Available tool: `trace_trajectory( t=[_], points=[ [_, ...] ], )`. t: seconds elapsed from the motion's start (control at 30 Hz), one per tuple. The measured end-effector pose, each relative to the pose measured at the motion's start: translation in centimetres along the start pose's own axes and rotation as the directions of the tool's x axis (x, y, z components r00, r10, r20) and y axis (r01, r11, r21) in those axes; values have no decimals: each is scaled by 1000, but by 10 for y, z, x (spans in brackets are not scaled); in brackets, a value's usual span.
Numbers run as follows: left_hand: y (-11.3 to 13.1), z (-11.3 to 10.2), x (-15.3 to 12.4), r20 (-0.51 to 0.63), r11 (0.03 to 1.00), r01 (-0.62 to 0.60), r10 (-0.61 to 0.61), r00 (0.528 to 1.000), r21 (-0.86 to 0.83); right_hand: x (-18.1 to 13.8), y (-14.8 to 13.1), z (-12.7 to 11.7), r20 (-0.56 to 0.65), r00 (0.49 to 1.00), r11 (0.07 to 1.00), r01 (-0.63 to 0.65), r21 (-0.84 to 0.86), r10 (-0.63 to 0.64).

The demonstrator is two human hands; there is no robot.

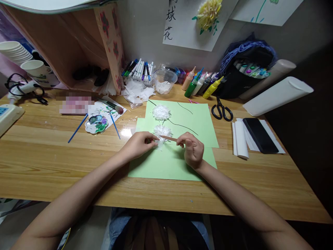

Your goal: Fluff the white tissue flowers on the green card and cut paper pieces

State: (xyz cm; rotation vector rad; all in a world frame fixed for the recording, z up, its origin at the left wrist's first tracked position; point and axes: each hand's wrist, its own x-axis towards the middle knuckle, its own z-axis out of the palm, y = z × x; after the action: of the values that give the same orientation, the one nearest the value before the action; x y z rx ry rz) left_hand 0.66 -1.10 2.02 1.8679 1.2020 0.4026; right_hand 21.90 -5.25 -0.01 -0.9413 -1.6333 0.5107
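At your far left the frame cuts off a white power strip (10, 118), and behind it a nested stack of paper cups (11, 52) overlaps too tightly to count. Next comes a pink object (76, 106), blurred by pixels, then one scalloped palette (96, 125) between two thin blue sticks (78, 128). The markers (140, 71) farther back lie bunched, so you get no sure count. Your left hand (142, 144) curls with its fingertips beside a small whitish scrap (160, 143) at the near edge of the lower white flower (163, 130); whether you pinch that scrap cannot be told. There are two ruffled flowers, the upper white flower (160, 112) standing just beyond the lower one, both over two overlapping green sheets (166, 170). The brown tool (169, 138) is one slim, pointed piece, above the sheets and in front of the lower flower; its long axis runs nearly crosswise, narrow tip pointing left toward your left fingertips. Whether that tip touches the petals is unclear. Your right hand (194, 149) grasps the tool, fingers closed and covering much of its rear part. Beyond, several squeeze bottles (201, 85) partly hide one another; farther right lie one pair of black scissors (222, 110) and one black phone (260, 135).
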Motion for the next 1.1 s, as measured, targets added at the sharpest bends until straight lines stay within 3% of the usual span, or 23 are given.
trace_trajectory(
  t=[0.27,0.47,0.77,1.1],
  points=[
    [-1,0,1,7,1000,11,-11,1000,-6,1,-1,0,29,999,999,-36,-31,37],
    [0,0,0,9,1000,12,-12,1000,-3,-1,-1,0,-53,999,1000,-15,-3,14],
    [2,-3,0,23,1000,22,-22,999,1,0,0,4,38,999,999,-31,-10,31],
    [2,-1,0,53,998,29,-26,998,-57,3,4,6,15,996,994,-93,48,93]
  ],
)
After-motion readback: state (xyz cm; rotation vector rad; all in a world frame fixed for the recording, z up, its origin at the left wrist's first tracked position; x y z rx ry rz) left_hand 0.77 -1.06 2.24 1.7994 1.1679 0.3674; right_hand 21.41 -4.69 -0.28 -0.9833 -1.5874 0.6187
